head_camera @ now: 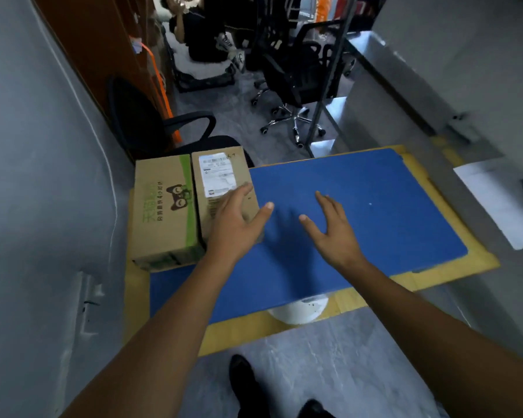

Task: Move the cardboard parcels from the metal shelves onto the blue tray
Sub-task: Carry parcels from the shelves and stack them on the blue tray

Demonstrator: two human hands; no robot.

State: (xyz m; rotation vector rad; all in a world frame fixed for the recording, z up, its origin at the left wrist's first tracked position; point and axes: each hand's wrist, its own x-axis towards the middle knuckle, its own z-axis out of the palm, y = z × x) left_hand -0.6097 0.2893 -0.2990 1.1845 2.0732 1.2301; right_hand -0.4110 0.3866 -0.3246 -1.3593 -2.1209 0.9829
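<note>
- Shoes (pixel 243 378) stand near the blue tray's (pixel 375 206) front edge; its right half lies open.
- Left hand (pixel 236 218), fingers spread, overlaps the labelled parcel's (pixel 221 176) right edge.
- Right hand (pixel 329 224), fingers spread, is just beside.

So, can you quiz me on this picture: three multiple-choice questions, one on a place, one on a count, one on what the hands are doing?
1. Where on the blue tray do the parcels sit? A) its left end B) its middle C) its right end
2. How many parcels are there? A) one B) two C) four
3. The hands are: A) clenched in fists B) lifting a parcel C) open, fingers straight

1 A, both stand at its left edge.
2 B, the green-striped parcel and the labelled parcel.
3 C, the left hand and right hand show spread fingers, grasping nothing.
</note>
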